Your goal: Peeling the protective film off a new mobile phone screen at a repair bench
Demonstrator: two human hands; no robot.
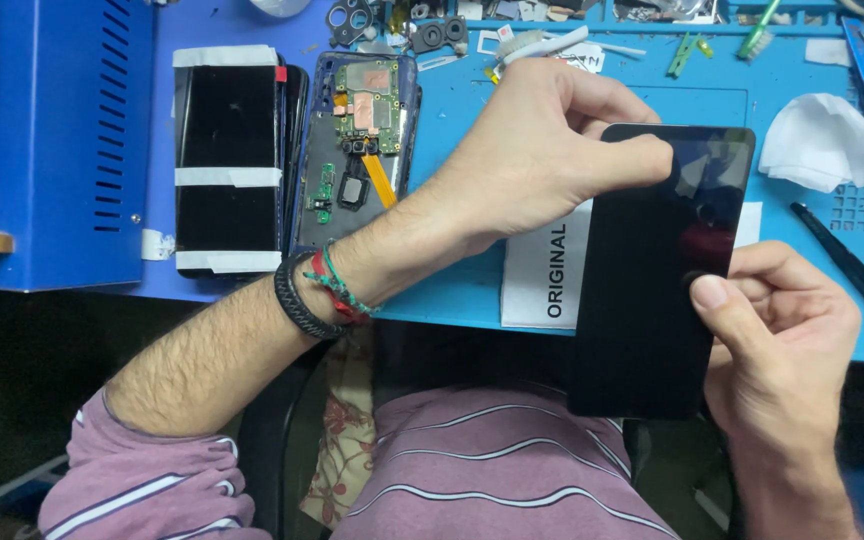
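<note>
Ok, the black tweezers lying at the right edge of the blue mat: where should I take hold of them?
Grip the black tweezers around the middle of their two legs, coming from above with fingers across the narrow width. They lie flat and slanted on the blue work mat, tips probably toward the near right edge, with bare mat on both sides.

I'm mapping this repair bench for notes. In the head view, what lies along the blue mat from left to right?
Blue metal box → taped black screen → opened phone with circuit board → left hand → black glass panel → white tissue → black tweezers

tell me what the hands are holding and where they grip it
Both hold a black phone screen panel: left hand pinches its top edge, right hand grips its right side.
</note>
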